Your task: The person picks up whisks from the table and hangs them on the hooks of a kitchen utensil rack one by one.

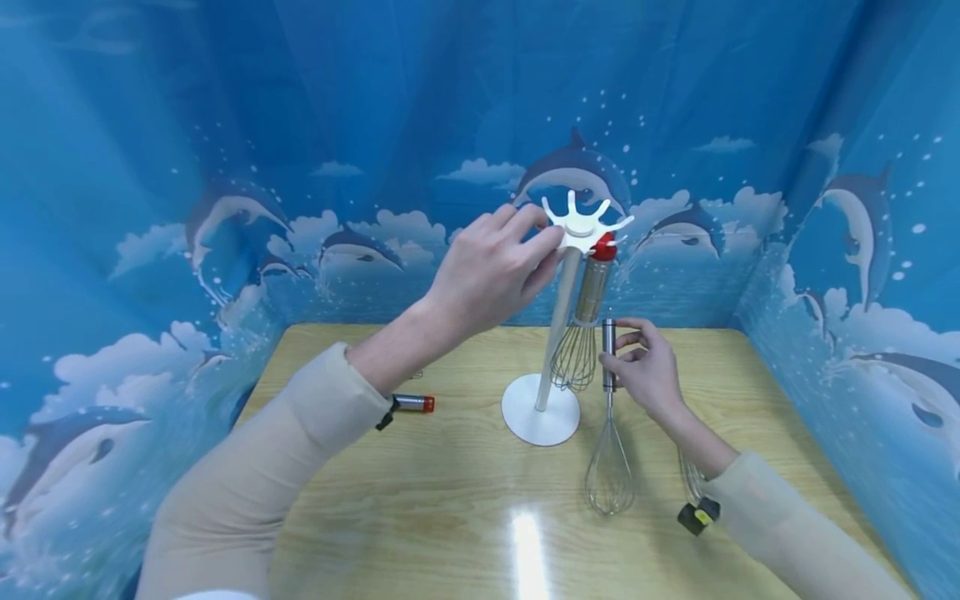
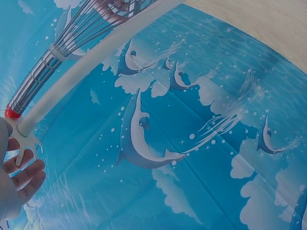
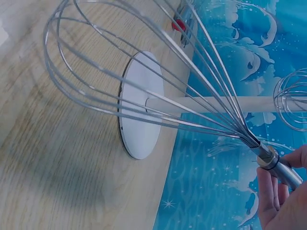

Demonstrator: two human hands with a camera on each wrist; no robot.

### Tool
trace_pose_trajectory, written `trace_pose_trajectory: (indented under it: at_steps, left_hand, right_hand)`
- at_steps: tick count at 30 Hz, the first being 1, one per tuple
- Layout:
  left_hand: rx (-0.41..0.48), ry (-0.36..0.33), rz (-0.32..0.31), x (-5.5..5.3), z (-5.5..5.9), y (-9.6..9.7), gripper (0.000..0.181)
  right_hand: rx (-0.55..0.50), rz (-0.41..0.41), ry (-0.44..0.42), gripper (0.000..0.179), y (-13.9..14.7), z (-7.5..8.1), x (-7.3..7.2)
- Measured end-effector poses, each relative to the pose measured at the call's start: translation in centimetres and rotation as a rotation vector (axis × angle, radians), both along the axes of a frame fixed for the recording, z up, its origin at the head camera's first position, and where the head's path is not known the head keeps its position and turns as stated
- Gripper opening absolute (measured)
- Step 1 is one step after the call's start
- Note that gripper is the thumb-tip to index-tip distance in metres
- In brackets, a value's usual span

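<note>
The stand (image 1: 557,333) (one whisk (image 1: 592,290) is hanging) is being pinched by the left hand (image 1: 491,262), a five-o'clock whisk (image 1: 609,375) by the right hand (image 1: 647,367); others (image 1: 413,403) (image 1: 692,477) are lying unhung.

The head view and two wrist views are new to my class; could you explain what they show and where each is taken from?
There is no machine here, just a person's bare hands. The wide picture is taken from the head, looking forward and down; the other two are taken from the left and right wrists. On the table is a white stand. The left hand holds its hooked top, where a red-topped whisk hangs. The right hand pinches the handle of another whisk. Also on the table are a red-ended handle and some wire loops, both partly hidden.
</note>
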State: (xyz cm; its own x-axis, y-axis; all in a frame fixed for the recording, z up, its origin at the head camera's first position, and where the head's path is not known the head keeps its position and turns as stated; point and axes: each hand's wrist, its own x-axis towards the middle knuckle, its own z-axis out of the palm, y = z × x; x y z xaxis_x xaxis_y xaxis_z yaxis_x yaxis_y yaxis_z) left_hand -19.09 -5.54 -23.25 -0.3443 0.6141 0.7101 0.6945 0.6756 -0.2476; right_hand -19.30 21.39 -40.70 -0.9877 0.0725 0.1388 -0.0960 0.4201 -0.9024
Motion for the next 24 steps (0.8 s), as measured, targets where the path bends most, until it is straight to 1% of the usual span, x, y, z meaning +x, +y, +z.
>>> trace_pose_trajectory:
  at_steps: [7, 14, 24]
  left_hand:
    - [0.002, 0.000, 0.003, 0.0, 0.0, 0.0, 0.024]
    - [-0.001, 0.000, 0.007, 0.1, 0.0, 0.0, 0.024]
    - [0.000, -0.005, 0.005, 0.1, 0.0, 0.1, 0.024]
  right_hand:
    - [0.004, -0.008, 0.041, 0.059, 0.0, 0.4, 0.4]
    - [-0.008, 0.017, 0.098, 0.057, -0.1, 1.2, 1.1]
    - [-0.017, 0.017, 0.143, 0.057, -0.4, 2.2, 1.7]
